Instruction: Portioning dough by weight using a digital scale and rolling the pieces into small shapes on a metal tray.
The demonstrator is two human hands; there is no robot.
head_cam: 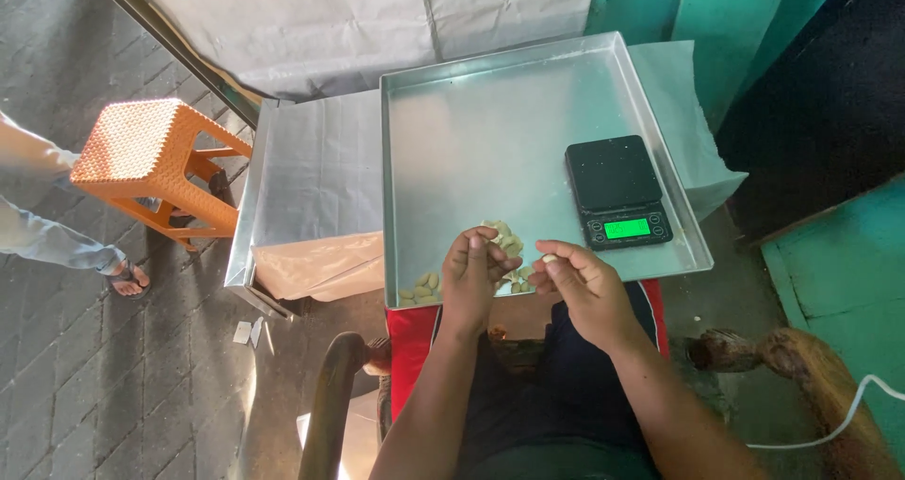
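Note:
A large metal tray (490,131) rests across my lap and a covered table. Pale peeled kernels (421,287), several of them, lie in a small heap near the tray's front edge. My left hand (471,274) hovers over the heap with fingers curled, its fingertips pinching a kernel. My right hand (575,277) is beside it, thumb and forefinger closed on one small pale kernel (549,257). A small black digital scale (617,192) with a lit green display sits on the tray's right side, just beyond my right hand.
An orange plastic stool (156,164) stands on the paved floor at left, next to another person's leg and sandalled foot (127,277). A white sheet (320,169) covers the table under the tray. A wooden chair arm (801,357) and white cable (848,414) are at right.

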